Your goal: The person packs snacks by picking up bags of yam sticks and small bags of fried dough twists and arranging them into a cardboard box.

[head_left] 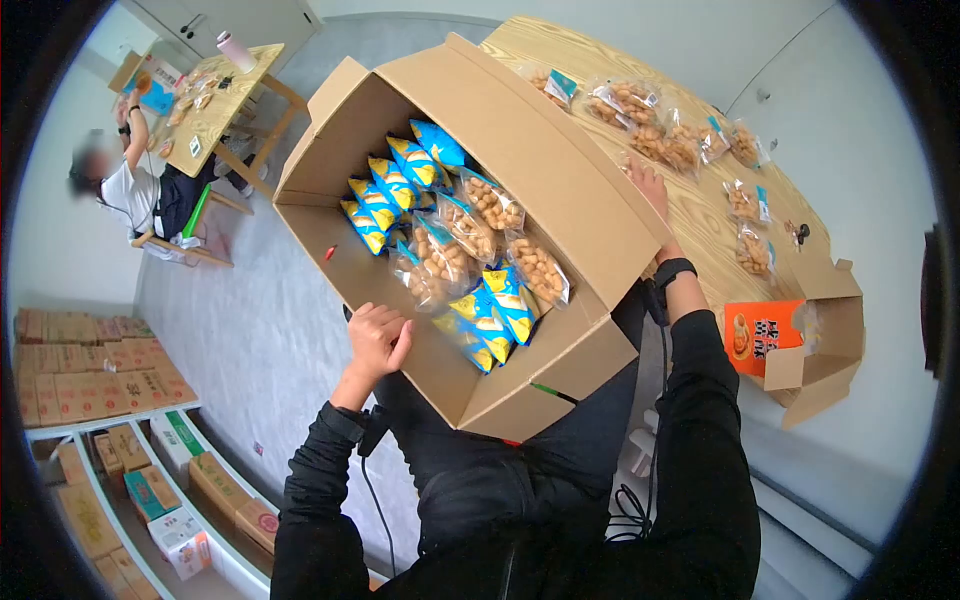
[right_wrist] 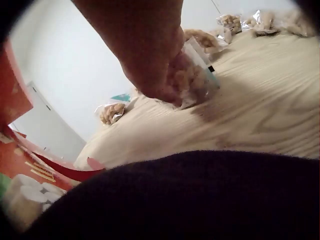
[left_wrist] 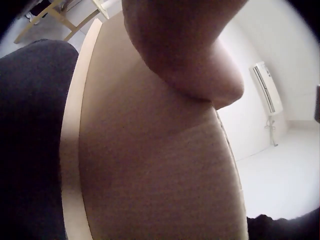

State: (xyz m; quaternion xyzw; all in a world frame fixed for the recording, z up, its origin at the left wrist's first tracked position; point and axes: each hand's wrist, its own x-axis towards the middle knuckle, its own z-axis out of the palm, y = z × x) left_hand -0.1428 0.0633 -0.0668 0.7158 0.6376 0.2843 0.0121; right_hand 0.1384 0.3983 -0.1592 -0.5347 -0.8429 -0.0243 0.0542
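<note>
A big open cardboard box [head_left: 590, 275] is tilted across the person's lap. Inside it lie several blue and yellow snack packets [head_left: 395, 183] and clear bags of tan, peanut-shaped snacks [head_left: 467, 228]. The left hand [head_left: 378, 337] grips the box's near left rim; the left wrist view shows that hand [left_wrist: 192, 65] against the cardboard wall. Beyond the raised flap, the right hand [head_left: 650, 187] is over the wooden table. In the right wrist view its fingers hold a clear snack bag [right_wrist: 192, 82] at the tabletop, partly hidden by the hand [right_wrist: 145, 65].
More snack bags [head_left: 665, 140] lie on the wooden table [head_left: 800, 225]. A smaller orange-printed carton [head_left: 765, 335] stands open at the right. Shelves with boxes [head_left: 195, 480] are at the lower left. Another person [head_left: 145, 190] sits at a second table [head_left: 215, 115].
</note>
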